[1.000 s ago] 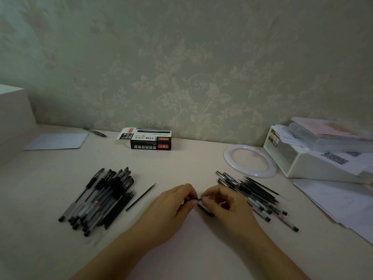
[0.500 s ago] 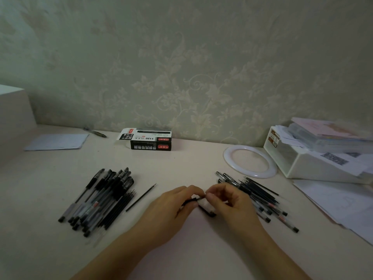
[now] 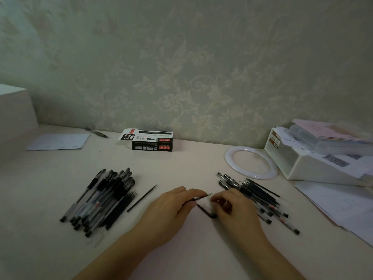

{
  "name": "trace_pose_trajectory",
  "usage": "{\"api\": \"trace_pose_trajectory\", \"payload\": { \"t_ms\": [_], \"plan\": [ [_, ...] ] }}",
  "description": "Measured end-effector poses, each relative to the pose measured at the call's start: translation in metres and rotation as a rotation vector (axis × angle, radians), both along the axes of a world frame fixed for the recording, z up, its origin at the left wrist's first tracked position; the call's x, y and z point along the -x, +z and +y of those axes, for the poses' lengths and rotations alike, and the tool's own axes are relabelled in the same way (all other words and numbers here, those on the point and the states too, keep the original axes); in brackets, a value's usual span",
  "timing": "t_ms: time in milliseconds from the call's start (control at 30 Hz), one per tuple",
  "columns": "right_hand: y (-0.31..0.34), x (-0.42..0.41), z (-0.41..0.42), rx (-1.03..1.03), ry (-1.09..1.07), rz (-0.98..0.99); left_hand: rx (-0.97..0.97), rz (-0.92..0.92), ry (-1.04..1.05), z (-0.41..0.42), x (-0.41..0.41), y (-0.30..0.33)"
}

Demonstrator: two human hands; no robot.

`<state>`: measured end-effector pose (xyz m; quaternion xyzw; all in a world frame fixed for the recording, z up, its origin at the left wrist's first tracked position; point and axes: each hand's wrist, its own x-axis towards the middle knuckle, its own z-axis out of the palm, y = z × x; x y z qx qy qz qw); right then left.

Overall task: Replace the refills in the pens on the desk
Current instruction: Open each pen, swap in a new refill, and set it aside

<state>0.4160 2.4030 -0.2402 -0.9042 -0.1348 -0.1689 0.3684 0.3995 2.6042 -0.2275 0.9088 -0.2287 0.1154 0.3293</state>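
Head view: I see two bare forearms entering from the bottom edge, each ending in a bare hand, the left hand (image 3: 171,207) and the right hand (image 3: 235,207). No sleeve reaches into view on either arm. I can make out no watch, ring, glove or wristband. Light is dim; nails and fine detail of the fingers are too blurred to log.
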Motion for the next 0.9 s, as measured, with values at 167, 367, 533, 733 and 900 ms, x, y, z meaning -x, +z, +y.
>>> {"api": "trace_pose_trajectory", "payload": {
  "t_ms": [167, 367, 533, 733, 900],
  "plan": [
    [-0.001, -0.001, 0.001, -0.023, -0.012, 0.016, -0.002, 0.001, -0.005, 0.000, 0.001, 0.001],
    [0.016, 0.006, 0.005, -0.302, -0.023, -0.030, 0.099, -0.046, -0.006, -0.002, 0.001, 0.004],
    [0.027, 0.013, 0.015, -0.476, 0.126, 0.181, 0.140, -0.086, -0.037, -0.005, 0.002, 0.006],
    [0.027, 0.013, 0.016, -0.548, 0.198, 0.267, 0.185, -0.070, -0.054, -0.007, 0.003, 0.005],
    [0.029, 0.007, 0.009, -0.805, 0.048, 0.278, 0.147, -0.070, -0.024, -0.006, 0.003, 0.005]
  ]
}}
